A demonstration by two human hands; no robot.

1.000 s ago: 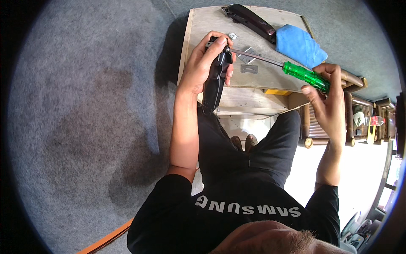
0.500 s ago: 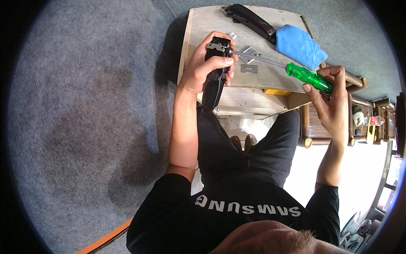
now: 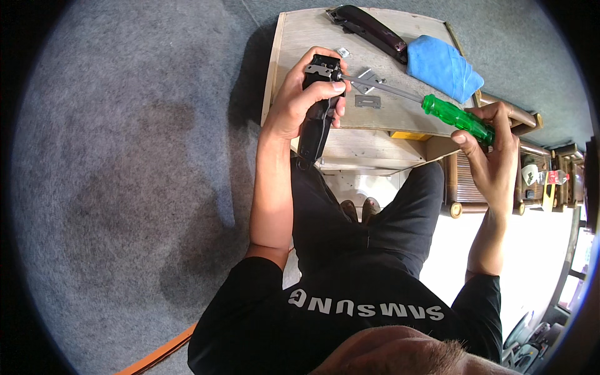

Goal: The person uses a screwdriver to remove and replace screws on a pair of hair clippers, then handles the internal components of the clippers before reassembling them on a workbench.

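Observation:
My left hand (image 3: pixel 294 100) is wrapped round a black hair clipper (image 3: pixel 317 131) held upright, the thumb across its body below the metal head. My right hand (image 3: pixel 490 156) grips the green translucent handle of a screwdriver (image 3: pixel 456 117), whose long shaft reaches left to the side of the clipper's head. On the pale wooden cabinet (image 3: pixel 290 34) lie a second, dark purple clipper (image 3: pixel 372 34), a folded blue cloth (image 3: pixel 440 65), a small silver piece (image 3: pixel 344 53), a flat metal plate (image 3: pixel 367 101) and angled metal pieces (image 3: pixel 364 81), partly behind the shaft.
Below the cabinet top is an open shelf with a yellow item (image 3: pixel 406 135). Bamboo furniture (image 3: pixel 475 181) at the right holds small items and a red-labelled bottle (image 3: pixel 556 178). A grey wall or carpeted surface (image 3: pixel 125 156) fills the left. My legs and feet show below the cabinet.
My left thumb has moved down from the top of the clipper to its body, uncovering the metal head. My right hand and the screwdriver handle have shifted slightly right and down, the handle turning a little.

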